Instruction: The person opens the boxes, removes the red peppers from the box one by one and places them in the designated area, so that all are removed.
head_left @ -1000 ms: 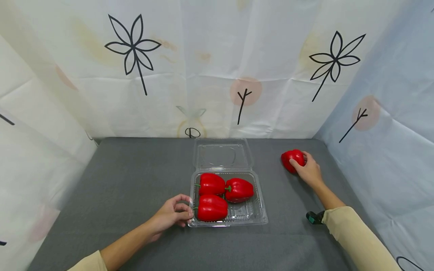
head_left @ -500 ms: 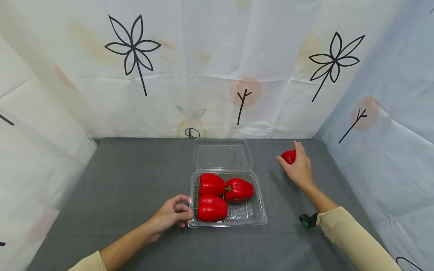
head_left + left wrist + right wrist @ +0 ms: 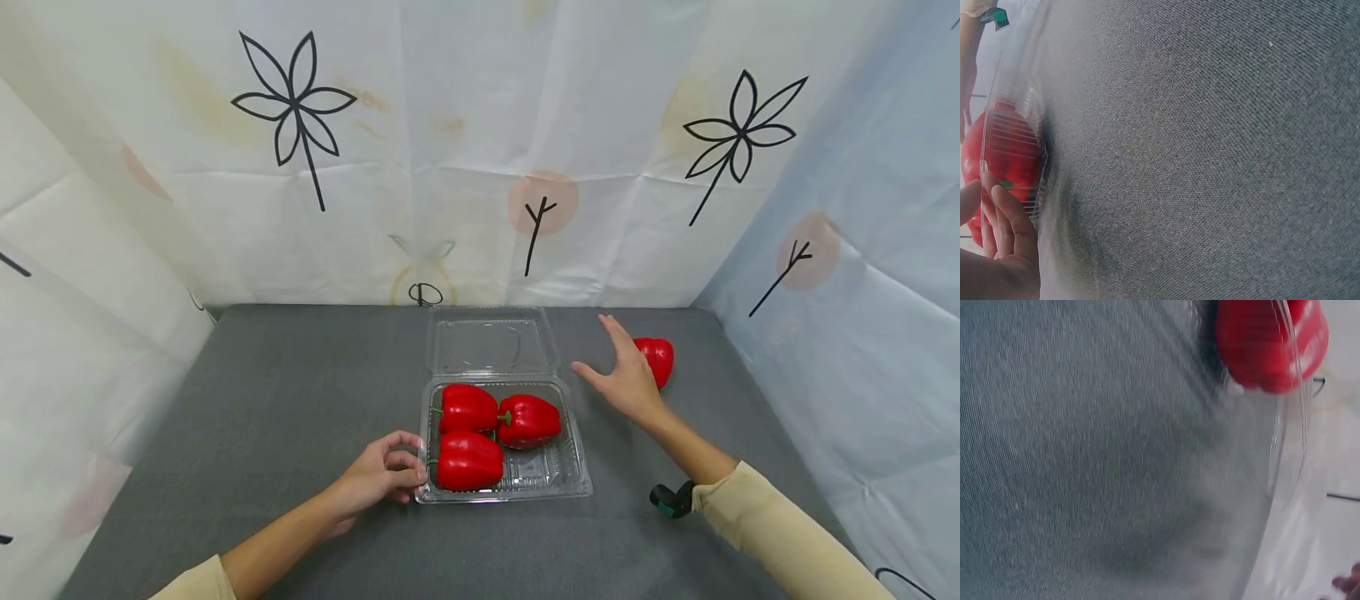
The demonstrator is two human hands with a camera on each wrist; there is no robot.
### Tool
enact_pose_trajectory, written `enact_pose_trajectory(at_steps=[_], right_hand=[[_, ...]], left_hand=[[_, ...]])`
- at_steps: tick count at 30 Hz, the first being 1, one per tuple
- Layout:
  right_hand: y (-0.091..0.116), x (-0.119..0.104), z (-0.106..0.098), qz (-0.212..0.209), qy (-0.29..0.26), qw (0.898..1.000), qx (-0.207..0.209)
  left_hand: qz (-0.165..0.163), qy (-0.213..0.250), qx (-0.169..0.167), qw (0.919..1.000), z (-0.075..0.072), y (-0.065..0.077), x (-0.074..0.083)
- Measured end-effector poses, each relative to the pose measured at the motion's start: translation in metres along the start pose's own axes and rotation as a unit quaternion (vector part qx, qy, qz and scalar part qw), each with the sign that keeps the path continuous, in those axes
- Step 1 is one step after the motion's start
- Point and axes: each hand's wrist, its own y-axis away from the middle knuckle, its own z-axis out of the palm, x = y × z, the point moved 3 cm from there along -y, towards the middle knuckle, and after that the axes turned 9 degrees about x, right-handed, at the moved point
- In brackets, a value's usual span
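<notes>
A clear plastic clamshell container (image 3: 551, 477) lies on the grey table with its lid (image 3: 480, 342) folded back. Inside its tray are three red bell peppers: one at the back left (image 3: 468, 407), one at the front left (image 3: 470, 461) and one on the right (image 3: 529, 421). My left hand (image 3: 378, 475) pinches the tray's left rim between thumb and fingers. To the right of the lid, my right hand (image 3: 626, 379) holds nothing, its thumb and fingers spread apart. Another red bell pepper (image 3: 657, 360) lies behind that hand, partly hidden by it.
The grey cloth-covered table (image 3: 315, 358) reaches back to a white patterned curtain (image 3: 450, 125). More curtain (image 3: 885, 333) closes off the right side. A dark wrist camera (image 3: 672, 499) sits at my right sleeve (image 3: 780, 533).
My right hand has let go of the pepper at the back right and moved left, its fingers opening out. The left hand and the container have stayed still.
</notes>
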Motion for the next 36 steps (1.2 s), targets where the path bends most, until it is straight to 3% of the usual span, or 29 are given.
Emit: enact_pose_trajectory(at_steps=[5,11,17,23,36], right_hand=[[0.006,-0.016,0.011,-0.063,-0.063,0.992,-0.089],[0.012,-0.029,0.019,-0.096,-0.141,0.963,-0.207],[0.016,-0.035,0.025,-0.111,-0.161,0.936,-0.293],[0.017,-0.038,0.033,-0.121,-0.152,0.924,-0.329],[0.018,-0.044,0.046,-0.138,-0.114,0.919,-0.352]], left_hand=[[0.000,0.002,0.000,1.0000,0.000,0.000,0.000],[0.002,0.004,-0.002,1.0000,0.000,0.001,0.000],[0.005,0.004,-0.002,1.0000,0.000,0.002,0.001],[-0.001,0.002,0.001,1.0000,0.001,0.000,0.000],[0.000,0.000,-0.001,1.0000,0.000,0.001,0.000]])
